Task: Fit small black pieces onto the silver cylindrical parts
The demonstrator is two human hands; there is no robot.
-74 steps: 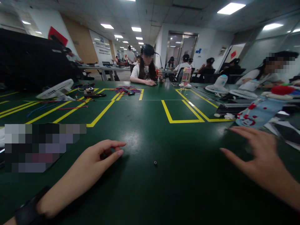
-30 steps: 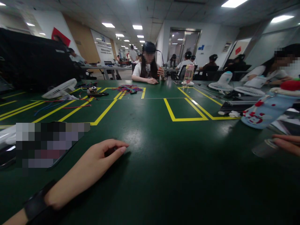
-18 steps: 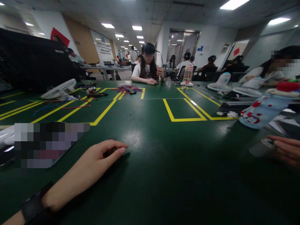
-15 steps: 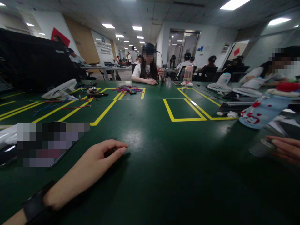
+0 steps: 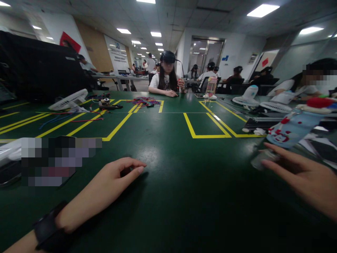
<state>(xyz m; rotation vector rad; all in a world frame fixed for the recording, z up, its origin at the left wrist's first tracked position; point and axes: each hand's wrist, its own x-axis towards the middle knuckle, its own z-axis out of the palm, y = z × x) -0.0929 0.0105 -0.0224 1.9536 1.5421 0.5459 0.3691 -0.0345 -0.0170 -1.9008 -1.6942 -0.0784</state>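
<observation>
My left hand (image 5: 121, 177) rests on the green table (image 5: 168, 196), a dark band around its wrist. Its thumb and forefinger are stretched forward, slightly apart, with nothing between them. At the right, my right hand (image 5: 302, 172) grips a small grey cylinder (image 5: 260, 161) between thumb and fingers. The cylinder lies tilted close to the table surface and looks blurred, so its exact kind cannot be told. Just behind that hand stands a light-blue bottle (image 5: 292, 126) with a red top.
A blurred-out flat item (image 5: 58, 161) lies left of my left hand. Yellow tape lines (image 5: 210, 136) mark the table. Farther back are a white fan (image 5: 70, 100), a tangle of coloured wires (image 5: 146, 101) and a clear bottle (image 5: 210, 88). A person (image 5: 165, 77) sits opposite.
My right hand has moved in from the right edge toward the left, carrying the grey cylinder with it. My left hand stays almost where it was.
</observation>
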